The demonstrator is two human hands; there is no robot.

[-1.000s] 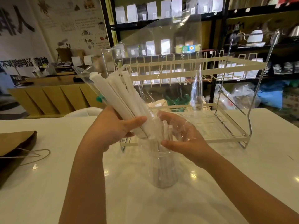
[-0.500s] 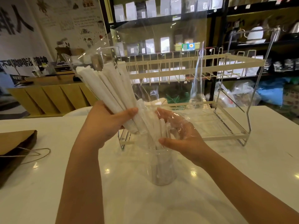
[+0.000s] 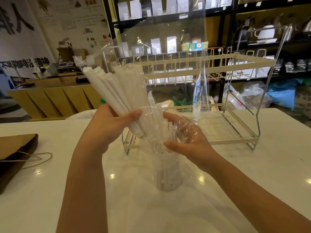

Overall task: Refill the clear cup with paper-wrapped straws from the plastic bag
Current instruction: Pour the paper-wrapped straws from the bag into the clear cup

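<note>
A clear cup (image 3: 169, 174) stands on the white table, with a few paper-wrapped straws inside it. Above it my left hand (image 3: 107, 126) grips a bundle of white paper-wrapped straws (image 3: 114, 91) through the clear plastic bag (image 3: 168, 39); the bundle leans up to the left, its lower ends over the cup's mouth. My right hand (image 3: 186, 138) holds the bag's lower part beside the straws, thumb below and fingers above, with plastic film draped over the fingers. The bag's loose end rises high behind the hands.
A cream wire rack (image 3: 218, 84) with two tiers stands right behind the cup. A brown paper bag (image 3: 15, 153) with a string handle lies at the table's left edge. Shelves and a wooden counter fill the background.
The bundle and the bag have shifted slightly up and to the left over the cup, and the bag's loose top has swung. Both hands keep their grip.
</note>
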